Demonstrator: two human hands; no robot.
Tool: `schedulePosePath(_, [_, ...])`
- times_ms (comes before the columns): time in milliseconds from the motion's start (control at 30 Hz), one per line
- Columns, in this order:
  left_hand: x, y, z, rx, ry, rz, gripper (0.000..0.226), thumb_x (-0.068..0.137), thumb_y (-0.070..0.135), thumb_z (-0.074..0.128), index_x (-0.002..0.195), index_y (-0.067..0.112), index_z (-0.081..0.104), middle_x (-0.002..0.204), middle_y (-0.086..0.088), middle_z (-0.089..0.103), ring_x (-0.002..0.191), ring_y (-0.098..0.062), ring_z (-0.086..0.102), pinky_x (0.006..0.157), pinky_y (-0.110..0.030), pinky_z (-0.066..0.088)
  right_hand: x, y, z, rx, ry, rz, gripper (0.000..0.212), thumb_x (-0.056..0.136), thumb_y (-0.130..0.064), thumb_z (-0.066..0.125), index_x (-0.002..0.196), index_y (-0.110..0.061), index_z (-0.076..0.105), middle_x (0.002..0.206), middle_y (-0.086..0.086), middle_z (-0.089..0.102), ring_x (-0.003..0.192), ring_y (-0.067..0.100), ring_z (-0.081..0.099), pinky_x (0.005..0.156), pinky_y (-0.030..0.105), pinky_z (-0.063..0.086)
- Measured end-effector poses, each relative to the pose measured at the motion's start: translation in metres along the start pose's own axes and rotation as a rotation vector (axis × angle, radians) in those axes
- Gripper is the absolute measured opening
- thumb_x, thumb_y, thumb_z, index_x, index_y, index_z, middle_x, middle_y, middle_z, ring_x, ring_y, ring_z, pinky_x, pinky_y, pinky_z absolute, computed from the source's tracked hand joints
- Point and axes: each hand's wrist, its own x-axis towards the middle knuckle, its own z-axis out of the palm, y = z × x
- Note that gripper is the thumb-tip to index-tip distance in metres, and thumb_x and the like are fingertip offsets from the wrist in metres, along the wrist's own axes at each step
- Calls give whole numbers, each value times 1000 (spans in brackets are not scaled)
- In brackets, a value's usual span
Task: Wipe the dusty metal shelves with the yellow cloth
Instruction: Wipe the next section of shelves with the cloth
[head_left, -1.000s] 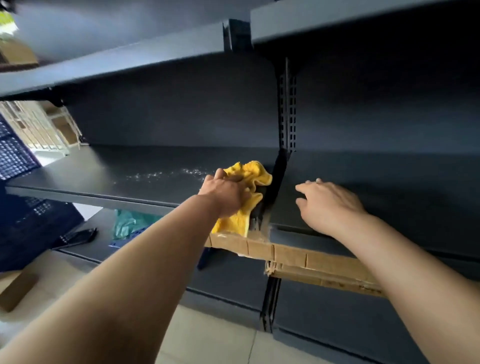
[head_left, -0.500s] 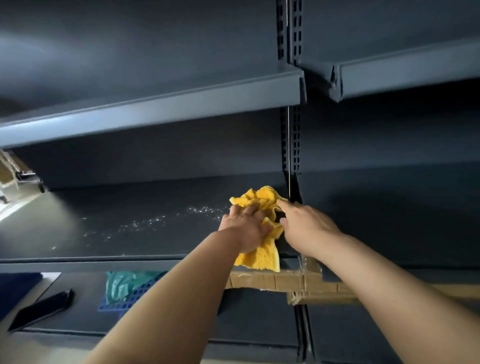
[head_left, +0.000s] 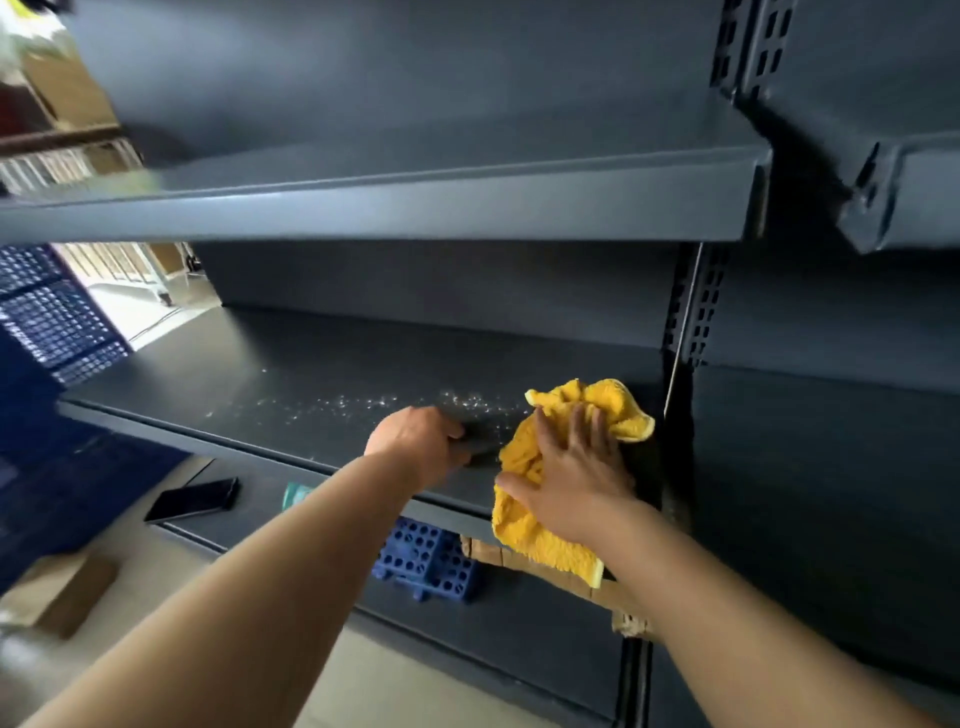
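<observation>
A yellow cloth (head_left: 530, 457) lies crumpled at the right end of the dark metal shelf (head_left: 291, 384), one end hanging over the shelf's front edge. My right hand (head_left: 571, 473) presses flat on the cloth with straight, spread fingers. Just left of the cloth, my left hand (head_left: 415, 439) rests on the shelf with its fingers curled under and nothing in it. A trail of white dust specks (head_left: 363, 402) runs across the shelf to the left of the cloth.
Another metal shelf (head_left: 395, 208) overhangs above, and a perforated upright (head_left: 698, 312) stands right of the cloth. On the lower shelf lie a black phone (head_left: 192, 500), a blue perforated tray (head_left: 428, 564) and brown cardboard (head_left: 576, 582). Blue crates (head_left: 52, 317) stand at the left.
The cloth passed from my left hand to my right hand, which now presses on it. My left hand let go and shifted left onto the bare shelf. The view swung right and up.
</observation>
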Motion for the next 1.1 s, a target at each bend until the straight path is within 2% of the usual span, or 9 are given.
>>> schedulePosePath(133, [12,-5,-13,28,30,68,27,92,39,58,116,42,67,118,7,67,108,-19,62,86,-28,48,14,-1,0,-60,50,-70,81,90,-71,21,153,-25,0,157,20,-21,142,37,-28,119,50,-8])
schedulePosePath(267, [22,-8,-4,9,171,46,24,89,25,55,106,33,70,95,2,69,90,-24,66,65,-28,46,35,-7,3,-5,22,-93,80,92,-67,19,151,-28,-17,155,9,-31,141,25,-32,119,44,-9])
schedulePosePath(367, [26,-11,6,21,214,60,18,89,21,54,102,25,67,91,-2,68,86,-28,64,62,-30,42,66,-11,0,28,13,-37,84,90,-70,20,147,-30,-26,156,-3,-30,143,22,-29,120,46,-7])
schedulePosePath(467, [33,-18,11,44,224,87,15,89,18,53,95,20,67,87,-4,67,75,-27,59,59,-30,41,97,-10,-7,27,17,111,81,91,-69,17,149,-29,-22,156,-7,-28,143,30,-26,119,53,0])
schedulePosePath(633, [35,-18,8,177,141,136,13,88,10,50,79,17,56,71,-2,56,65,-22,51,55,-29,42,112,15,-14,105,74,285,66,99,-54,18,153,-26,-8,160,-1,-18,149,29,-2,116,56,16])
schedulePosePath(800, [35,-9,3,209,123,181,12,88,9,54,94,15,62,74,-1,50,72,-21,51,60,-29,46,77,24,-11,102,138,358,64,98,-57,18,153,-28,6,162,-5,-2,145,31,20,112,53,29])
schedulePosePath(933, [34,-14,-4,193,113,197,16,89,11,52,100,16,63,74,1,49,77,-22,52,63,-30,46,20,13,0,35,119,199,66,97,-58,17,153,-27,-3,160,-8,-11,149,17,-1,121,39,14])
schedulePosePath(1033, [38,-16,-9,156,96,195,20,89,8,51,101,12,66,90,-6,63,86,-26,62,64,-30,46,10,-4,4,29,87,106,67,97,-58,18,153,-29,-7,160,-6,-13,149,18,-10,121,37,3])
schedulePosePath(1100, [42,-21,-10,49,107,153,23,87,4,51,100,9,68,88,-8,63,85,-29,62,63,-30,45,23,-17,6,22,62,55,67,98,-57,18,153,-28,-6,161,-4,-12,148,21,-11,121,38,0])
